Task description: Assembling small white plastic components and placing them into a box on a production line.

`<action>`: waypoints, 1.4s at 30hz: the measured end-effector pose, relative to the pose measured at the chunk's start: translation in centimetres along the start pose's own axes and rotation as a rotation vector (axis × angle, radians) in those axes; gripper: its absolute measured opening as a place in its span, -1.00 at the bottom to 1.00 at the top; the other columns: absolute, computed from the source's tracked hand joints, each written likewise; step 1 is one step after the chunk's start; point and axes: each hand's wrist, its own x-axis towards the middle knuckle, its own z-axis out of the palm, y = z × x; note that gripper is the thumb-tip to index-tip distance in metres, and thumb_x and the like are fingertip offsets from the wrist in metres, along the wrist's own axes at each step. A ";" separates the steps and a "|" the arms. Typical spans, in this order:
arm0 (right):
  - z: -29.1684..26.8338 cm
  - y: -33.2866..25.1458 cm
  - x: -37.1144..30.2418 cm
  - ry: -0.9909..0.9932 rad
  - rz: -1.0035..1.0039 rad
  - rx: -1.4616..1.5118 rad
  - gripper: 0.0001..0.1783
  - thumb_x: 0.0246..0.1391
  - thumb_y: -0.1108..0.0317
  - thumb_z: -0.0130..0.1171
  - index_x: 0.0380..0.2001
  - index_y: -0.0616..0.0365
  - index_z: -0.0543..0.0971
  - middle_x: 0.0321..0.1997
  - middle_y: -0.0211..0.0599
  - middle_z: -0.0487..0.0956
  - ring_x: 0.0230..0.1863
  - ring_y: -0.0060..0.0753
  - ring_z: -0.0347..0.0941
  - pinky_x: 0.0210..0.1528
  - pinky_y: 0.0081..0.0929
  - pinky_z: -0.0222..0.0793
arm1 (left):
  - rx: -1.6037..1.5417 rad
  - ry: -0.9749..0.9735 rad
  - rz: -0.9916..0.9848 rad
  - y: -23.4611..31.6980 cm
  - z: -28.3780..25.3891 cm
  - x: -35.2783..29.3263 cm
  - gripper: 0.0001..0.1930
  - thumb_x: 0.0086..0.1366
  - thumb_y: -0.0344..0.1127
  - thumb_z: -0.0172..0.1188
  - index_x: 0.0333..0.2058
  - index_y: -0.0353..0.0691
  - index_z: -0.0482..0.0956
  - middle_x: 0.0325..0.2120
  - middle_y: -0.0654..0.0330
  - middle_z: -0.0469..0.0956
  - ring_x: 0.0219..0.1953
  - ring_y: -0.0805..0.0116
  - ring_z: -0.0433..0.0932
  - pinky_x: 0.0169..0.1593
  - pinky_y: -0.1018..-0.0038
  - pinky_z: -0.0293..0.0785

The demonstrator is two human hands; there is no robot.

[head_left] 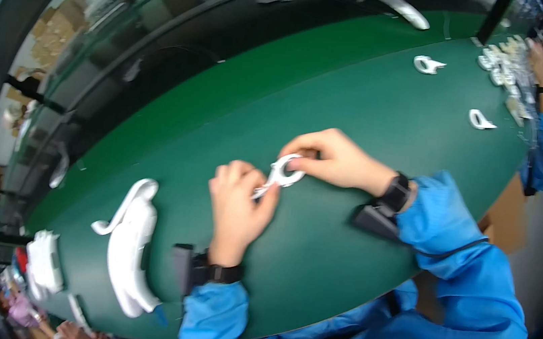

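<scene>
Head view: above a smooth green bench [337,245], the fingers of the left hand [237,202] clamp the narrow tail of a small white plastic-looking ring [275,175]; the right hand's [337,160] pinch its rim. Uneven pulling could twist it loose.

Ring pc [276,173] was btwn L hand [235,202] & R hand [337,162]; curved pcs [129,254] lay on table [361,99] to L; two loose rings [435,65] sat far R, nr parts pile [509,68].
</scene>
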 end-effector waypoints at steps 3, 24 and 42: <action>-0.1 0.3 -0.1 0.017 0.022 0.003 -0.80 0.10 0.43 0.23 -0.20 0.27 0.63 -0.33 -0.34 0.67 -0.36 -0.66 0.50 -0.26 -0.61 0.42 | 0.001 -0.036 -0.013 0.4 0.1 -0.1 -0.76 0.12 -0.23 0.29 -0.58 -0.20 0.48 -0.45 0.23 0.42 -0.28 0.18 0.33 -0.18 0.31 0.17; 1.0 -0.8 -0.3 0.034 0.012 -0.108 -0.83 0.10 0.44 0.18 -0.23 0.26 0.61 -0.38 -0.44 0.62 -0.46 -0.70 0.40 -0.37 -0.65 0.36 | -0.018 -0.044 -0.040 0.4 -0.3 -0.5 -0.73 0.12 -0.19 0.29 -0.62 -0.19 0.50 -0.45 0.25 0.42 -0.27 0.22 0.34 -0.20 0.31 0.19; -0.1 0.4 0.0 0.014 0.005 -0.077 -0.82 0.13 0.39 0.21 -0.24 0.26 0.59 -0.41 -0.34 0.63 -0.40 -0.61 0.50 -0.32 -0.59 0.41 | -0.122 0.000 -0.074 -0.3 0.7 -0.3 -0.72 0.10 -0.21 0.33 -0.64 -0.18 0.47 -0.51 0.28 0.38 -0.31 0.23 0.28 -0.19 0.35 0.15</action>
